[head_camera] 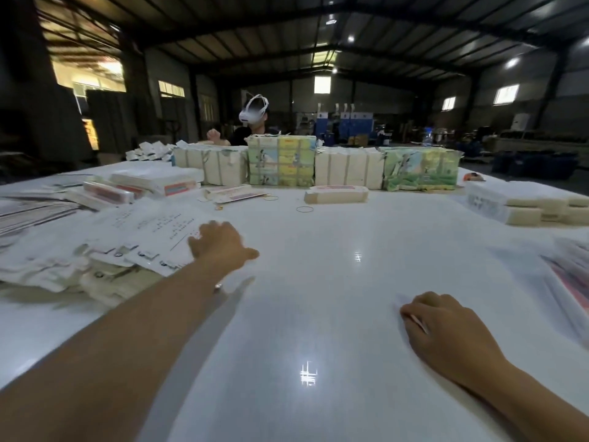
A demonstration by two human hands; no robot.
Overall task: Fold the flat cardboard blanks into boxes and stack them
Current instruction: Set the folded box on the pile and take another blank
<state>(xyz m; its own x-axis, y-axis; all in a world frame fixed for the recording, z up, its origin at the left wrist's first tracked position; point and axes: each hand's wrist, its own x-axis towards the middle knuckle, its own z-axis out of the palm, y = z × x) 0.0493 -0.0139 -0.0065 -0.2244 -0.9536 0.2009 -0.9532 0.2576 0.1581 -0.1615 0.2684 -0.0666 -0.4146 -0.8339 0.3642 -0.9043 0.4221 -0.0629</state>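
Observation:
A loose heap of flat white cardboard blanks [105, 250] with printed text lies on the left of the white table [318, 282]. My left hand [220, 244] reaches out to the heap's right edge, fingers resting on the top blank; whether it grips the blank is hidden by the hand. My right hand [446, 327] rests on the bare table at the lower right, fingers curled under, with nothing seen in it. A folded box [336, 194] lies near the table's middle back, and a second one [234, 192] lies left of it.
Strapped bundles of blanks [282, 161] line the far edge, with a person in a white headset [255, 113] behind them. Stacked blanks [522, 202] sit at the right, more stacks [149, 183] at the back left. Rubber bands [305, 209] lie loose mid-table.

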